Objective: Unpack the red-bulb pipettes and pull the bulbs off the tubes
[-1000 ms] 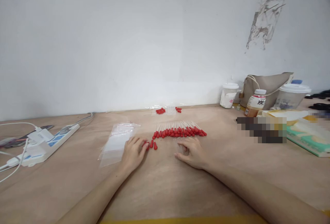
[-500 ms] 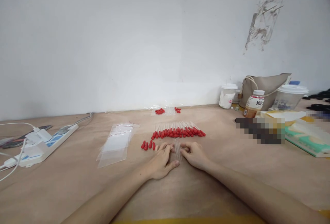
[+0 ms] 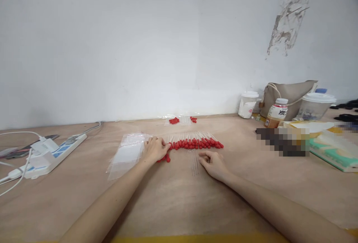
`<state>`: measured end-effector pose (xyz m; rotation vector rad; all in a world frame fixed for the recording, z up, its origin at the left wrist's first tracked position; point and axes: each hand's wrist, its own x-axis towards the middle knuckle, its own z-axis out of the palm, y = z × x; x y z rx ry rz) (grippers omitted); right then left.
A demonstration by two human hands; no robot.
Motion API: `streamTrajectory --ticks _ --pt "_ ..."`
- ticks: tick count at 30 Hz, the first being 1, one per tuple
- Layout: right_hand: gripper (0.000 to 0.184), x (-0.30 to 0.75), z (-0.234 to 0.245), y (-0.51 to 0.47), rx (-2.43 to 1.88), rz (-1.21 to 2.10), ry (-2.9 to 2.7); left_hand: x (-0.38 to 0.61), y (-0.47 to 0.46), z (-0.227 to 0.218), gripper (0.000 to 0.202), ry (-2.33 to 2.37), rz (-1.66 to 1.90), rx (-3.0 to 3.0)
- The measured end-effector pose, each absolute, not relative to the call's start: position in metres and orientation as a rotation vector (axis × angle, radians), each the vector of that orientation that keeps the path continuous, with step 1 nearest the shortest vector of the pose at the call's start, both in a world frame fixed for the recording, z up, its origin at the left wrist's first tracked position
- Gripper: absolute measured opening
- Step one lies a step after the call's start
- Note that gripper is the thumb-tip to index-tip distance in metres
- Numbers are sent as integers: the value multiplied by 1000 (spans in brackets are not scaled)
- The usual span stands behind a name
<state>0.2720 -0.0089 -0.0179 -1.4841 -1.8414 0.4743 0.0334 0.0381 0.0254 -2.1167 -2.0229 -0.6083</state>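
My left hand (image 3: 156, 149) is at the left end of a row of droppers (image 3: 192, 144), which have red bulbs and thin clear stems. Its thumb and fingers close around the bulb of the end dropper, and part of the grip is hidden. Loose red bulbs (image 3: 167, 158) lie just below that hand, some covered by it. Right of centre, my right hand (image 3: 213, 164) rests on the table with its fingers curled in and nothing visible in them. Thin clear tubes (image 3: 195, 164) lie beside its fingertips.
Clear zip bags (image 3: 127, 157) lie fanned out at left, near a white power strip (image 3: 56, 157). Against the wall sit more red bulbs (image 3: 173, 120) on clear plastic. To the right stand a lidded cup (image 3: 247, 105), a bottle (image 3: 276, 113), a bag (image 3: 293, 92) and a tissue pack (image 3: 332, 150).
My left hand has moved left and away from me, from the clear tubes to the row's left end. The tubes are now spread on the table; my right hand is slightly farther right.
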Motion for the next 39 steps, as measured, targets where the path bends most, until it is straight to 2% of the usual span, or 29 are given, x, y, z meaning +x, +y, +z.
streamTrajectory --ticks 9,13,15,18,20,22,27,29,35,39 --pt "23 273 -18 -11 -1445 459 -1858 33 21 20 27 -1986 -772 -2110" --pt "23 272 -23 -8 -1297 363 -1877 22 0 17 24 -1762 -1044 -2309" --pt "31 273 -23 -9 -1200 217 -1870 20 -11 15 24 -1579 -1161 -2434" --pt "61 275 -20 -11 -1074 -37 -1892 23 -24 8 23 -1348 -1155 -2591" --pt "70 277 -16 -13 -1021 -156 -1966 27 -29 2 19 -1195 -1159 -2622" --pt "65 278 -14 -14 -955 -238 -2067 32 -30 -4 16 -1063 -1173 -2614" --pt "32 275 -14 -15 -767 -302 -2206 37 -30 -12 13 -882 -1175 -2630" --pt "25 273 -15 -15 -739 -291 -2217 38 -30 -12 14 -849 -1162 -2641" --pt "20 270 -14 -19 -732 -287 -2226 41 -35 -5 9 -975 -1120 -2665" --pt "21 268 -14 -22 -742 -299 -2230 46 -36 -1 24 -1049 -1121 -2630"
